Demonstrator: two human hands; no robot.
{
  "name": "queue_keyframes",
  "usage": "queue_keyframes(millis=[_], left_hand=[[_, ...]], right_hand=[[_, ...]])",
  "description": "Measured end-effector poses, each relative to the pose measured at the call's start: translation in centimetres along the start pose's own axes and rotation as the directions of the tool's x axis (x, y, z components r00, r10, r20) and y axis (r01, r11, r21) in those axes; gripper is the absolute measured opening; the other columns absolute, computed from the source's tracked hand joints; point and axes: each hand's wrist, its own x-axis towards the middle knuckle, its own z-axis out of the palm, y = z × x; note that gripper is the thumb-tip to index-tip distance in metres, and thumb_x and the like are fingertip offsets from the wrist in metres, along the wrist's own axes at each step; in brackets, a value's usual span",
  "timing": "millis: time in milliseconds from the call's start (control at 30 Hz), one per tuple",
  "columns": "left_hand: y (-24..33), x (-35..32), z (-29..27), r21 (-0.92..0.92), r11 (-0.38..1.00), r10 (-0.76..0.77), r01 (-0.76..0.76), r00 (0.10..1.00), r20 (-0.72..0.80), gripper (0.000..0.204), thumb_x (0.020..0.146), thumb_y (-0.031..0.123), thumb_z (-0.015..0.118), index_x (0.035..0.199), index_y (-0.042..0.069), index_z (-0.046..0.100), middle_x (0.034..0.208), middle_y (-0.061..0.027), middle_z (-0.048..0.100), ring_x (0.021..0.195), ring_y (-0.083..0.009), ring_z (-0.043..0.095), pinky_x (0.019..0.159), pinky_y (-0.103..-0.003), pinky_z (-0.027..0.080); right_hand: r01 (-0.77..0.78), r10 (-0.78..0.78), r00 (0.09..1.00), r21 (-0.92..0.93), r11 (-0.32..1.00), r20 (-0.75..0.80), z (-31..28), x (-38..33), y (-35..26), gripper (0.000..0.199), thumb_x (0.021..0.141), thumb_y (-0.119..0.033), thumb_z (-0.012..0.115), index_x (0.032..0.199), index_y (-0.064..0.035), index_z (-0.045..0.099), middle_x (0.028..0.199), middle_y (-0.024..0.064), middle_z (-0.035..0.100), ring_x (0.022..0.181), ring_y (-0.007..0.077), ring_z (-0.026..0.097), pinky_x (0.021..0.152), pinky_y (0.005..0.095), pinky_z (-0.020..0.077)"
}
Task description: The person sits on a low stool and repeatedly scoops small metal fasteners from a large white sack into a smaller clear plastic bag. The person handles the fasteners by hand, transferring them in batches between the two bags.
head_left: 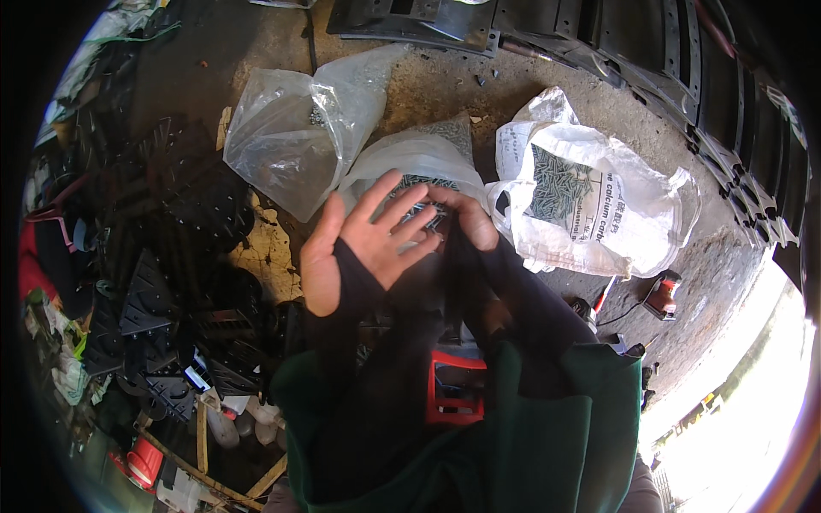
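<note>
Crouching over a concrete floor, the person works both hands at a clear bag of small grey screws lying just ahead at twelve o'clock. The left hand is spread wide, palm up, fingers fanned, with a few screws resting across the fingertips. The right hand is curled narrow at the bag's mouth, touching the left fingertips; what it pinches I cannot tell. Open floor is scarce: a bare strip runs from twelve to two o'clock, rough and gritty. At ten o'clock a second clear bag, crinkled and nearly flat, lies just beside the first. At two o'clock a white woven sack gapes open on more screws, touching the first bag's edge. Black perforated plastic parts pile up from eight to ten o'clock, hemming the left side. Dark metal rails curve along the far rim. A red crate sits under the forearms, and a red power tool lies at four o'clock.
</note>
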Motion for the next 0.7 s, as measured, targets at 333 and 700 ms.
queue_keyframes(millis=[333, 700], left_hand=[[-0.2, 0.6, -4.2, 0.851, 0.502, 0.379, -0.152, 0.924, -0.058, 0.036, 0.092, 0.008, 0.046, 0.127, -0.003, 0.050, 0.121, -0.0181, 0.059, 0.114, -0.0302, 0.057, 0.104, -0.040, 0.042], [-4.0, 9.9, -9.0, 0.704, -0.703, 0.288, -0.101, 0.865, 0.412, 0.050, 0.075, 0.007, 0.071, 0.122, 0.005, 0.054, 0.124, -0.0231, 0.052, 0.118, -0.0430, 0.046, 0.099, -0.048, 0.039]], right_hand=[[0.195, -0.175, 0.979, -0.238, 0.951, 0.102, 1.4, -15.1, -5.2, 0.045, 0.096, -0.037, 0.046, 0.104, 0.0054, 0.058, 0.096, 0.0163, 0.062, 0.079, 0.0251, 0.064, 0.061, 0.0328, 0.0538], [-0.066, -0.872, 0.485, -0.992, -0.107, 0.062, -4.3, -12.4, -7.6, 0.042, 0.093, -0.029, 0.058, 0.128, -0.0055, 0.058, 0.130, 0.0224, 0.057, 0.125, 0.0360, 0.052, 0.105, 0.0412, 0.0388]])
